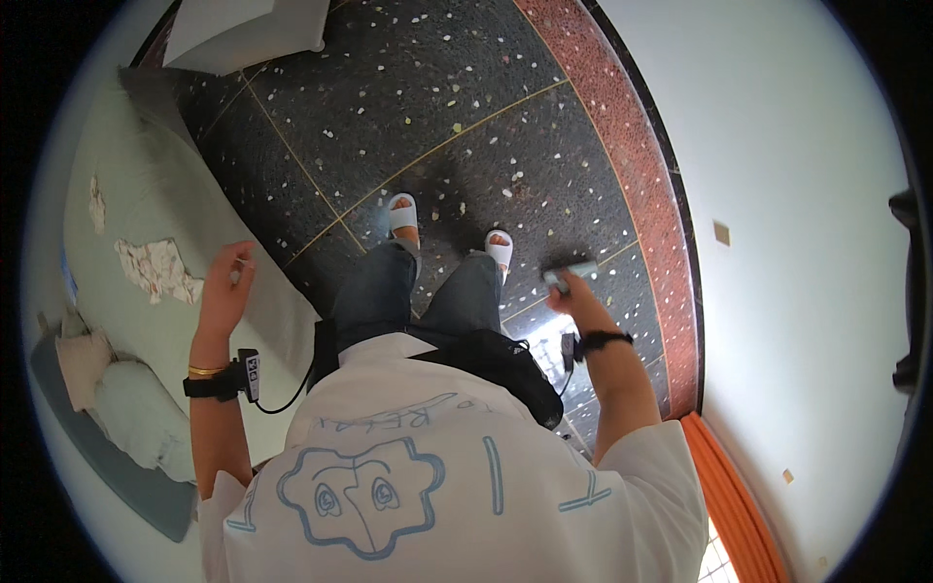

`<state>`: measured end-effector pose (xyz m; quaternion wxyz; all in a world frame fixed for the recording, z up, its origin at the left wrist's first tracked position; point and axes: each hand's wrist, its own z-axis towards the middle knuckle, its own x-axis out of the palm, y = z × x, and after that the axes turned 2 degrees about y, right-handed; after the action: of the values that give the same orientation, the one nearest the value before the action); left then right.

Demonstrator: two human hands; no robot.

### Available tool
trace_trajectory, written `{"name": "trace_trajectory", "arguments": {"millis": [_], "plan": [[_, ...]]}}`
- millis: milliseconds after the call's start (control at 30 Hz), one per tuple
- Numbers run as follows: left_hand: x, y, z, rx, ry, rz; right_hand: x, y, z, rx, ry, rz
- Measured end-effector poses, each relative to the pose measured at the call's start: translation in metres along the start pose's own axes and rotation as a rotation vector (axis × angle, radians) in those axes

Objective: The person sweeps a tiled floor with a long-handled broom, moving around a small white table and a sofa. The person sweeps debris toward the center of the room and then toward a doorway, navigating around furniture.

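Note:
My right hand [572, 293] is closed around a light blue-grey handled object [581, 270] with a dark, blurred edge, perhaps a brush; its exact kind cannot be told. It is held above the dark speckled floor, to the right of my white slippers. My left hand [232, 271] hangs over the near side of a bed with a pale green sheet [270, 321], its fingers loosely curled and apart, with nothing seen in them. Left of that hand, a crumpled patterned white cloth [157, 268] lies on the bed, and a smaller similar piece [97, 204] lies beyond it.
Pillows [138, 408] rest against a blue-grey headboard [109, 466] at the lower left. A white cabinet-like piece [248, 36] stands at the top left. A pale wall [787, 146] runs along the right, with an orange curtain [729, 495] at the lower right.

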<state>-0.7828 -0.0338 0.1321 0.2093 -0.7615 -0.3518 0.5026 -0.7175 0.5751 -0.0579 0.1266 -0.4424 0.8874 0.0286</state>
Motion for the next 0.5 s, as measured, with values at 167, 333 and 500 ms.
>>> {"name": "trace_trajectory", "arguments": {"millis": [167,333,500], "plan": [[-0.022,0.016,0.03,0.113,0.076,0.067,0.233,-0.062,-0.041,0.044,0.521,-0.211],[-0.021,0.008,0.052,0.078,0.21,-0.01,0.35,-0.071,-0.095,-0.065,0.652,-0.422],[-0.017,0.001,0.061,0.159,0.124,0.057,0.329,-0.03,-0.082,-0.421,0.687,-0.515]]}}
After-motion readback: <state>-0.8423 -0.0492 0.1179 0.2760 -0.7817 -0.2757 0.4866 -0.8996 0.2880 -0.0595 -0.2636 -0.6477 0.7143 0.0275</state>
